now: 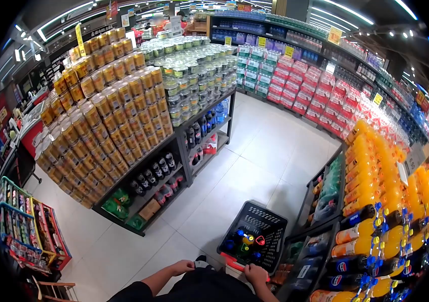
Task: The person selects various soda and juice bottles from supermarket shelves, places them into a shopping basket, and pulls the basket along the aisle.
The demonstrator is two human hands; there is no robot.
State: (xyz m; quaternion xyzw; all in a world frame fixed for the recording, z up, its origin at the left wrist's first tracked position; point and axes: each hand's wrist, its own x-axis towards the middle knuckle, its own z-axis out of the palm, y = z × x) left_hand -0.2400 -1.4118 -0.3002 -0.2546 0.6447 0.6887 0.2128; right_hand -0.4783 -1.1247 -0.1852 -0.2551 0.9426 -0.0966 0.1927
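My right hand (256,273) is closed around the red handle of a black shopping basket (260,209) on the floor in front of me. Several bottles (247,239) lie inside the basket, seen from above with blue, yellow, green and red tops. My left hand (182,267) is held at my waist, left of the basket, its fingers curled in against my dark clothing. Whether anything is in those fingers is hidden. One of my shoes (201,258) shows just beyond that hand.
Stacked golden cans (109,110) and pale tins (194,65) fill a dark shelf unit on the left. Orange drink bottles (365,176) and dark cola bottles (350,264) crowd the right. Red-wrapped packs (320,90) line the back. A snack rack (30,221) stands lower left. Tiled floor (214,186) runs between.
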